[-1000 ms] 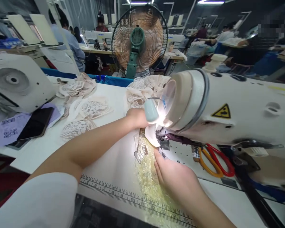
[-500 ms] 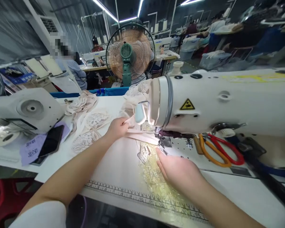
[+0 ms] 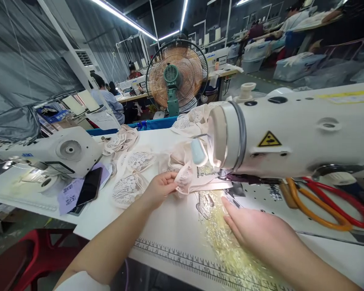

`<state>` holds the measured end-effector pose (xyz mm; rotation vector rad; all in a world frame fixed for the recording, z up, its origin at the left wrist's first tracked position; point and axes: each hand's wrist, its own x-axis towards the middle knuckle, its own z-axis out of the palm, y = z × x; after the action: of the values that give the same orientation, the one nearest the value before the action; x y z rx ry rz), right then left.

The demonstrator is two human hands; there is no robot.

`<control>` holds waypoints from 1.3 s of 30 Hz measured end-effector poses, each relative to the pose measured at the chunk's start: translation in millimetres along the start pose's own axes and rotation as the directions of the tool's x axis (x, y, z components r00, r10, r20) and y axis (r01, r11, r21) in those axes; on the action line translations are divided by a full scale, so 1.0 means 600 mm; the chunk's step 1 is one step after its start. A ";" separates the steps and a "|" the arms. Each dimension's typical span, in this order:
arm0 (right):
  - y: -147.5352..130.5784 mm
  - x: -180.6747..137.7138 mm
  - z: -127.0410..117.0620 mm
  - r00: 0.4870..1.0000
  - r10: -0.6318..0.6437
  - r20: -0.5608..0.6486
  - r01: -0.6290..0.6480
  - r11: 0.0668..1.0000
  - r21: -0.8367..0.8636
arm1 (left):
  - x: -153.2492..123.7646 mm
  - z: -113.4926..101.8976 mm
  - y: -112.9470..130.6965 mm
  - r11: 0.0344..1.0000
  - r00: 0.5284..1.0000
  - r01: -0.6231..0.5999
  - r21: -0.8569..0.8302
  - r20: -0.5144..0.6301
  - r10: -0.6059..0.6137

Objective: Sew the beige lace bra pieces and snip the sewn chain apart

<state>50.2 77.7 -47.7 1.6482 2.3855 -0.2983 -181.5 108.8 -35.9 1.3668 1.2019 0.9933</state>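
My left hand (image 3: 162, 188) pinches the edge of a pale pink lace bra (image 3: 184, 178), whose cups are bunched beside the needle area. From it a flat pink band (image 3: 210, 184) runs right, under the head of the white sewing machine (image 3: 291, 129). My right hand (image 3: 257, 226) lies low on the machine bed, its fingers closed along a small metal tool (image 3: 234, 202) that is mostly hidden; the kind cannot be made out. The fingertips are just in front of the band's end. The needle itself is hidden behind the machine head.
Orange-and-red-handled scissors (image 3: 318, 206) lie on the right. Lace bra cups (image 3: 130, 188) rest left of my hand. A phone (image 3: 89, 186) lies on paper beside a second sewing machine (image 3: 68, 149). A printed ruler (image 3: 182, 260) follows the front edge; a fan (image 3: 176, 76) stands behind.
My left hand has moved from the band near the needle to the bunched lace, drawing it closer. The view has shifted, so things sit further right; my right hand stays by the machine bed.
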 end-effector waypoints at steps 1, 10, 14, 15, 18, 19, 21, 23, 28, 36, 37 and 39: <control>0.002 0.001 0.004 1.000 -0.010 -0.015 0.010 1.000 -0.006 | -0.001 0.002 -0.002 0.998 0.999 0.013 -0.060 0.049 -0.010; 0.005 0.003 0.013 0.999 -0.020 -0.026 0.020 1.000 0.005 | -0.003 0.005 -0.004 0.991 0.984 0.032 -0.132 0.176 -0.009; 0.006 0.005 0.014 1.000 -0.012 0.012 0.011 1.000 0.020 | -0.005 0.009 -0.002 0.996 0.986 0.054 -0.069 0.159 -0.042; 0.006 0.005 0.013 1.000 -0.012 0.012 0.012 1.000 0.017 | -0.005 0.011 -0.003 0.997 0.988 0.055 -0.046 0.149 -0.047; 0.004 0.005 0.011 1.000 -0.014 0.007 0.014 1.000 0.001 | -0.004 0.018 -0.006 0.996 0.992 0.073 0.045 0.104 -0.077; 0.003 0.005 0.010 1.000 -0.011 0.006 0.011 1.000 -0.001 | -0.003 0.020 -0.008 0.994 0.992 0.085 0.070 0.091 -0.092; 0.001 0.005 0.008 1.000 -0.009 0.000 0.009 1.000 -0.009 | 0.000 0.026 -0.012 0.989 0.991 0.107 0.100 0.074 -0.115; -0.001 0.005 0.006 1.000 -0.007 -0.003 0.007 1.000 -0.016 | 0.005 0.032 -0.017 0.986 0.989 0.121 0.112 0.072 -0.129; -0.005 0.004 -0.003 1.000 -0.004 0.012 0.004 1.000 0.001 | 0.025 0.043 -0.021 0.977 0.982 0.158 0.143 0.083 -0.171; -0.012 -0.003 -0.026 0.999 -0.026 0.033 0.025 0.999 0.030 | 0.046 0.045 0.001 0.955 0.959 0.267 0.125 0.067 -0.277; -0.012 -0.004 -0.028 0.999 -0.028 0.034 0.027 0.999 0.033 | 0.047 0.045 0.004 0.952 0.955 0.280 0.122 0.069 -0.290; -0.012 -0.006 -0.030 0.999 -0.033 0.038 0.031 0.999 0.039 | 0.049 0.046 0.010 0.946 0.947 0.303 0.116 0.071 -0.312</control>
<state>43.5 77.4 -29.0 1.6067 2.3939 -0.3798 -149.3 133.2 -35.2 1.2404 1.3655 0.6509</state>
